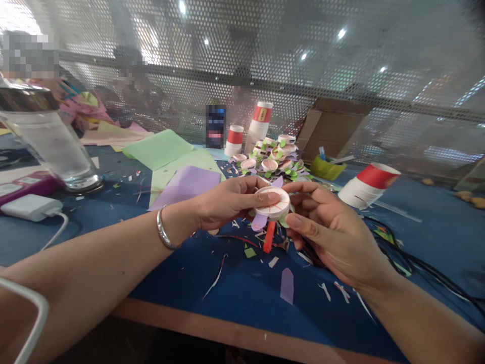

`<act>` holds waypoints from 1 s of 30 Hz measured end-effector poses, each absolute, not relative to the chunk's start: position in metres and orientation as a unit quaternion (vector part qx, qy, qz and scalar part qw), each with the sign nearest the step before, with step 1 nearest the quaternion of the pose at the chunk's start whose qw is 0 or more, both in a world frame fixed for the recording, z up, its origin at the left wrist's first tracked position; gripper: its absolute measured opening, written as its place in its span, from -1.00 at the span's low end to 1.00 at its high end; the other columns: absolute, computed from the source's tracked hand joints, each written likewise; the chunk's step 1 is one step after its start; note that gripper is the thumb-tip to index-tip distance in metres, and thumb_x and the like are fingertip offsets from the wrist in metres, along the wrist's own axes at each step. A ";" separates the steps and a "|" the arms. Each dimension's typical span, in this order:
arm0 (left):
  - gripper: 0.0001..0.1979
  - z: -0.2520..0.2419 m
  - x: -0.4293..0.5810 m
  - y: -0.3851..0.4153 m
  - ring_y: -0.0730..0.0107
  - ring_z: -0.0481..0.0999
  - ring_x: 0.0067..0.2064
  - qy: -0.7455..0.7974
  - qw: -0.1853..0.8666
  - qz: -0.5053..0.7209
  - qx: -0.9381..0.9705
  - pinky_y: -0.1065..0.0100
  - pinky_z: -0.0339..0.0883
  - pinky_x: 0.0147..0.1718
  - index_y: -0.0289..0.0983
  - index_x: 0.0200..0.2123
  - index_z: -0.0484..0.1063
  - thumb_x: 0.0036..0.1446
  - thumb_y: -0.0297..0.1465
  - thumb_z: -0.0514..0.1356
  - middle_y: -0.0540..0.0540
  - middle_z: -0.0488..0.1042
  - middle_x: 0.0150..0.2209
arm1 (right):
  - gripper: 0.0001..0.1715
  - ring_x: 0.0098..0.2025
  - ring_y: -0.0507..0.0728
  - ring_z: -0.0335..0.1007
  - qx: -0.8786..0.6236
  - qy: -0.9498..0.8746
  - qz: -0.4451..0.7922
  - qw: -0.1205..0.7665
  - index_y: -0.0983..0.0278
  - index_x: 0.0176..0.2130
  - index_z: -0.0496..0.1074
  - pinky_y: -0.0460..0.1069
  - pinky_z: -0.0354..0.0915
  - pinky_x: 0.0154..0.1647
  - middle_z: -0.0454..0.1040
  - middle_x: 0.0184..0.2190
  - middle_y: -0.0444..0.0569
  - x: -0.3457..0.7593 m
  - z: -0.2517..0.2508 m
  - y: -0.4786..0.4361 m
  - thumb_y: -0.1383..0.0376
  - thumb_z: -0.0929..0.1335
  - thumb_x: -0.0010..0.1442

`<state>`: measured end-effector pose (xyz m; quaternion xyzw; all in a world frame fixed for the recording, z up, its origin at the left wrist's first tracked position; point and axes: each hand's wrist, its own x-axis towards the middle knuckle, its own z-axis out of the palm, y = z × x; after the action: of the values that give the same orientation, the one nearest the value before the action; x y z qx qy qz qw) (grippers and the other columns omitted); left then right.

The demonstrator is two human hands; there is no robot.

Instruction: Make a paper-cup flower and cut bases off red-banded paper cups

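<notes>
We pinch a cup flower (272, 203) between both hands above the blue table (235, 288): our left hand (223, 202) grips its left edge, thumb on top, and our right hand (326, 227) clasps its right side. A red stick (269, 236) hangs under it, and finished flowers (271, 159) lie piled just behind, near a toppled cup (367, 184).

Bright overhead glare, perhaps edge-warped
</notes>
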<state>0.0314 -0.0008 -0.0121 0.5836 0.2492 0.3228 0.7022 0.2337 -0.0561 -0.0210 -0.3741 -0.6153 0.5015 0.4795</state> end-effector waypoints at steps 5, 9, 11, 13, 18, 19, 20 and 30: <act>-0.81 -0.014 0.030 0.002 0.61 0.36 -0.48 0.222 0.715 0.330 0.575 0.49 0.21 -0.48 -0.31 -0.33 0.42 0.25 -0.34 0.32 0.07 0.40 -0.45 | -0.57 -0.33 -0.01 0.37 -0.379 -0.609 0.481 0.504 0.12 0.02 0.47 -0.17 0.41 -0.55 0.43 -0.15 -0.10 0.236 -0.021 -0.055 0.16 0.55 0.19; -0.82 -0.014 0.029 0.003 0.59 0.36 -0.48 0.220 0.726 0.334 0.559 0.49 0.24 -0.48 -0.30 -0.37 0.44 0.21 -0.35 0.35 0.06 0.39 -0.46 | -0.66 -0.36 0.01 0.37 -0.378 -0.605 0.466 0.523 0.09 -0.02 0.51 -0.14 0.41 -0.56 0.43 -0.17 -0.10 0.238 -0.022 -0.054 0.14 0.52 0.22; -0.82 -0.013 0.028 0.004 0.58 0.38 -0.46 0.223 0.730 0.334 0.553 0.48 0.26 -0.47 -0.29 -0.37 0.45 0.18 -0.36 0.37 0.05 0.40 -0.45 | -0.71 -0.39 0.01 0.36 -0.380 -0.605 0.460 0.528 0.10 -0.05 0.53 -0.14 0.40 -0.57 0.43 -0.25 -0.11 0.238 -0.022 -0.053 0.15 0.51 0.23; -0.84 -0.013 0.028 0.004 0.56 0.40 -0.45 0.228 0.730 0.336 0.549 0.48 0.28 -0.45 -0.28 -0.37 0.45 0.17 -0.37 0.36 0.05 0.42 -0.45 | -0.75 -0.41 0.01 0.35 -0.387 -0.600 0.451 0.535 0.11 -0.09 0.54 -0.15 0.38 -0.57 0.42 -0.30 -0.12 0.238 -0.021 -0.053 0.16 0.52 0.23; -0.86 -0.014 0.027 0.007 0.57 0.40 -0.44 0.235 0.714 0.350 0.559 0.48 0.26 -0.45 -0.29 -0.32 0.41 0.17 -0.44 0.34 0.05 0.45 -0.43 | -0.84 -0.48 -0.02 0.32 -0.423 -0.566 0.413 0.575 0.15 -0.23 0.54 -0.16 0.31 -0.60 0.41 -0.39 -0.14 0.239 -0.022 -0.050 0.19 0.53 0.20; -0.86 -0.015 0.027 0.008 0.56 0.40 -0.43 0.236 0.709 0.354 0.562 0.47 0.27 -0.44 -0.28 -0.30 0.40 0.17 -0.45 0.34 0.04 0.45 -0.42 | -0.84 -0.49 -0.02 0.31 -0.429 -0.563 0.408 0.577 0.16 -0.25 0.53 -0.16 0.29 -0.61 0.39 -0.44 -0.15 0.240 -0.024 -0.049 0.18 0.53 0.20; -0.85 -0.015 0.027 0.008 0.55 0.42 -0.41 0.235 0.705 0.357 0.566 0.46 0.29 -0.42 -0.28 -0.29 0.39 0.17 -0.46 0.34 0.04 0.46 -0.40 | -0.84 -0.50 -0.02 0.29 -0.435 -0.562 0.405 0.575 0.16 -0.27 0.53 -0.16 0.28 -0.61 0.36 -0.48 -0.17 0.241 -0.025 -0.048 0.18 0.52 0.20; -0.69 -0.021 0.028 0.007 0.41 0.51 -0.23 0.240 0.608 0.379 0.655 0.35 0.41 -0.24 -0.23 -0.18 0.26 0.10 -0.46 0.34 -0.02 0.47 -0.25 | -0.67 -0.46 0.03 0.42 -0.478 -0.645 0.320 0.504 0.17 -0.16 0.53 -0.13 0.39 -0.58 0.49 -0.44 -0.13 0.243 -0.030 -0.048 0.02 0.51 0.21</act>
<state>0.0276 0.0071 -0.0211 0.6547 0.2402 0.3793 0.6082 0.2426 -0.0478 -0.0297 -0.4776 -0.6449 0.3195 0.5039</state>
